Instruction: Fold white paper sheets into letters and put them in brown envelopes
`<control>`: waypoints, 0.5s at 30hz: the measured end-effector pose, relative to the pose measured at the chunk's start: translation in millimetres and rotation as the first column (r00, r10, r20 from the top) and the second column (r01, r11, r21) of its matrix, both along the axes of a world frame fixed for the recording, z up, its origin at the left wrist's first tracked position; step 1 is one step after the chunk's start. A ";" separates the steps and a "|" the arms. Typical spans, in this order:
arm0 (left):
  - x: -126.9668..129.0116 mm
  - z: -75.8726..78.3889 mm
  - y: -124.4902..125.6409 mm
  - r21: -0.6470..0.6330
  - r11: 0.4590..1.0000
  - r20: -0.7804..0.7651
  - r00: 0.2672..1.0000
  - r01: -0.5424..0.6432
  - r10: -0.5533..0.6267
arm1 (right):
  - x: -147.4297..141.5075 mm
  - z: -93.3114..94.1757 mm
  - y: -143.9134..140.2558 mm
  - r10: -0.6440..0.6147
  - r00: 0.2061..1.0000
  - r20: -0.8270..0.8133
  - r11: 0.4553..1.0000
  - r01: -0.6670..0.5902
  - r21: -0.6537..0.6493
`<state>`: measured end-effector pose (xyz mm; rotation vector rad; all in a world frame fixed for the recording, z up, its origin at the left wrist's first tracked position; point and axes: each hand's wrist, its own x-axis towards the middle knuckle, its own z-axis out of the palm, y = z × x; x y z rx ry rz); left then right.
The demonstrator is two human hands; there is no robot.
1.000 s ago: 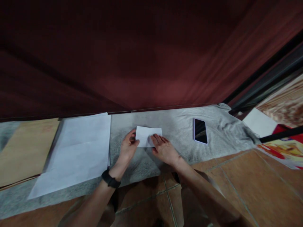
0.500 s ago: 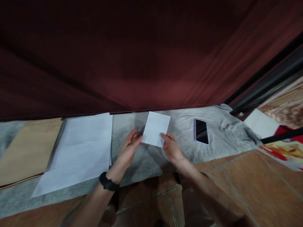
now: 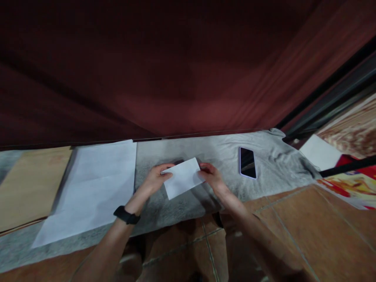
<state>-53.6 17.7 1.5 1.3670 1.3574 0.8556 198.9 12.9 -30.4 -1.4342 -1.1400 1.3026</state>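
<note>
Above grey cloth (image 3: 264,172): two hands, left hand (image 3: 153,181), right hand (image 3: 213,177), gripping one folded paper (image 3: 182,177).

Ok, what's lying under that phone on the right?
The phone lies face up on the grey cloth, which is spread over brown floor tiles. Whatever sits directly beneath the phone, or under the cloth there, is covered.

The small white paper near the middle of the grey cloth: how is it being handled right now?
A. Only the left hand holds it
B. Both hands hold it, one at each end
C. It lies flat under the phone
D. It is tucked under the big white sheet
B. The small white paper is gripped at its left end by the left hand and at its right end by the right hand, apart from the phone.
</note>
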 end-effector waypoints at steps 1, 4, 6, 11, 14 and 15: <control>0.1 -3.0 3.3 0.034 0.999 -0.068 0.997 -0.028 0.030 | -1.1 -1.6 -0.8 0.033 0.995 0.096 0.999 -0.035 0.019; 4.0 -10.6 9.9 0.156 0.985 -0.274 0.954 -0.079 0.120 | -6.4 1.0 -7.4 0.040 0.868 0.495 0.982 -0.126 0.142; 7.8 -12.7 9.7 0.232 0.972 -0.391 0.912 -0.030 0.122 | -10.8 7.9 -12.6 -0.022 0.710 0.703 0.947 -0.210 0.241; 22.0 -15.1 -4.9 0.396 0.917 -0.594 0.776 0.054 0.212 | -31.3 17.4 -20.6 0.016 0.551 0.835 0.783 -0.526 0.332; 39.1 -24.1 -18.5 0.477 0.877 -0.613 0.737 0.058 0.285 | -45.7 8.3 -26.1 0.070 0.473 0.878 0.710 -0.642 0.289; 46.0 -28.4 -23.4 0.482 0.873 -0.604 0.751 0.078 0.267 | -49.2 4.2 -28.4 0.071 0.436 0.897 0.701 -0.662 0.266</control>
